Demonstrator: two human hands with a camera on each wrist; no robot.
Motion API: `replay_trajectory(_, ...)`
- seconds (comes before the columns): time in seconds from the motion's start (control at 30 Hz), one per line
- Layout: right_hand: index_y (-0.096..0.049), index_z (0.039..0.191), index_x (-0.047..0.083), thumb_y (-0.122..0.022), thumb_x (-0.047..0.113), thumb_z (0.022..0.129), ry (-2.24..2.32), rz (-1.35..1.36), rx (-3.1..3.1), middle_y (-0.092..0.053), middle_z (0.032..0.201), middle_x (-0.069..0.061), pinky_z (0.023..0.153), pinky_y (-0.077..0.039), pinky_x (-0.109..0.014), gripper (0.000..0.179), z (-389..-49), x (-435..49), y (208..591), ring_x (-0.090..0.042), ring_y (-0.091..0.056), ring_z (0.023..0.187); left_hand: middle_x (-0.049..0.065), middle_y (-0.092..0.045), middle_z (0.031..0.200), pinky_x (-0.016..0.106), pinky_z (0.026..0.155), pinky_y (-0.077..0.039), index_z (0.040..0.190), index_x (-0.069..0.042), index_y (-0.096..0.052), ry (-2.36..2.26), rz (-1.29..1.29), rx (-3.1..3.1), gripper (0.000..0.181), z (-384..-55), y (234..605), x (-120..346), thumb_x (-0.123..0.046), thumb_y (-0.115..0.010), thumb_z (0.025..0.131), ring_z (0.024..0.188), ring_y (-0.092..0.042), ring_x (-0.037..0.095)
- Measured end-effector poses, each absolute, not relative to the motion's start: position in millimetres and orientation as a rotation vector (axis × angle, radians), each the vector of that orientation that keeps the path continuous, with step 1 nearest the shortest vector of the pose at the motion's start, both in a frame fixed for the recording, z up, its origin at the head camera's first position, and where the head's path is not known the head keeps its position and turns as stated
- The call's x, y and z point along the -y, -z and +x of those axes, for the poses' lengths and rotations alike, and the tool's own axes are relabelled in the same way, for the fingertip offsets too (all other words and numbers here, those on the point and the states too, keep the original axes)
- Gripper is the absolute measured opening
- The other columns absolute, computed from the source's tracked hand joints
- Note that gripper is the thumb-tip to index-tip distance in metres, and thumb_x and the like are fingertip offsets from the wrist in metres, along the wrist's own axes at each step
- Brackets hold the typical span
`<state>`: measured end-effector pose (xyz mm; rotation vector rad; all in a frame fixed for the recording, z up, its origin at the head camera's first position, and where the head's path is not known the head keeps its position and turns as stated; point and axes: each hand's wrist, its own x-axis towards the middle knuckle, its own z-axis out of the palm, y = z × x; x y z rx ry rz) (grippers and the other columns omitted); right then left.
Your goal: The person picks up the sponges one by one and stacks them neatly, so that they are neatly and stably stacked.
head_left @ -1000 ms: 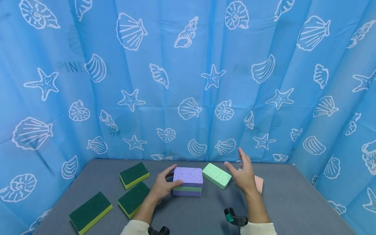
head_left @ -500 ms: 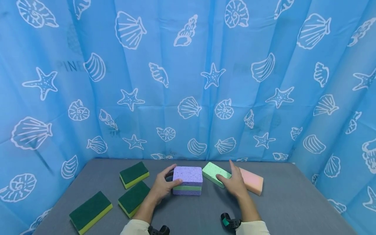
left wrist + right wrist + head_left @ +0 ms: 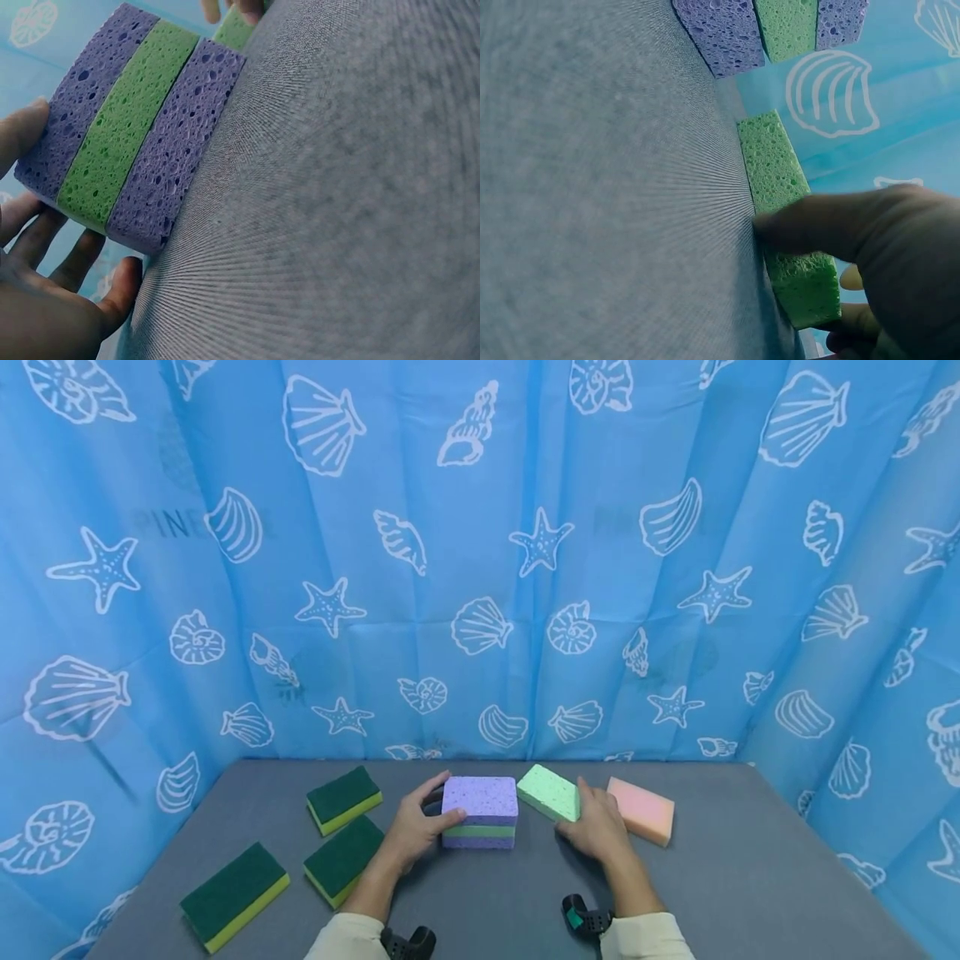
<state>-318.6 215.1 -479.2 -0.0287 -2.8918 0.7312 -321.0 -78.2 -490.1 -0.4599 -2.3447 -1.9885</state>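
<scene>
My left hand (image 3: 411,837) holds the left end of a stack of sponges, the thumb at its front and the other fingers round the far side. A purple sponge (image 3: 480,793) tops the stack, a green layer (image 3: 127,124) lies in the middle, and another purple sponge (image 3: 180,142) is at the bottom. Just right of the stack, a loose light green sponge (image 3: 547,792) lies angled on the table. My right hand (image 3: 597,828) pinches its right end, thumb at the front; the right wrist view shows the fingertips partly hidden behind the sponge.
A pink sponge (image 3: 642,810) lies right of my right hand. On the left are three yellow sponges with dark green tops: a back one (image 3: 343,799), a middle one (image 3: 343,860) and a front one (image 3: 235,896). A blue shell-print curtain (image 3: 480,568) closes off the grey table's back.
My right hand has come left and down from near the pink sponge, uncovering it, and now grips the light green sponge. The left hand stays at the stack. The view has tilted slightly.
</scene>
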Motion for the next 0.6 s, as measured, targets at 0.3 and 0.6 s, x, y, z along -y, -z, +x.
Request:
replay_trajectory(0.3,-0.034,0.141,-0.015,-0.075,0.019,0.083,-0.881,-0.05,2.841,-0.041,0.133,-0.037,0.097,-0.034,-0.059,0.078,-318,-220,466,-0.05,-0.039,0.123,0.018,-0.046,0.14,0.057,0.098,-0.037,0.145,-0.009,-0.044,1.98,-0.454,2.358,0.073,-322,488,77,-0.031,-0.077,0.084,0.128,-0.038,0.042)
replay_trajectory(0.6,-0.034,0.142,-0.012,-0.071,0.025,0.087,-0.952,-0.065,2.771,-0.04,0.132,-0.035,0.089,-0.038,-0.058,0.076,-309,-227,440,-0.047,-0.045,0.114,0.019,-0.045,0.141,0.057,0.098,-0.037,0.146,-0.008,-0.043,1.986,-0.458,2.359,0.073,-321,488,78,-0.032,-0.076,0.085,0.128,-0.039,0.041)
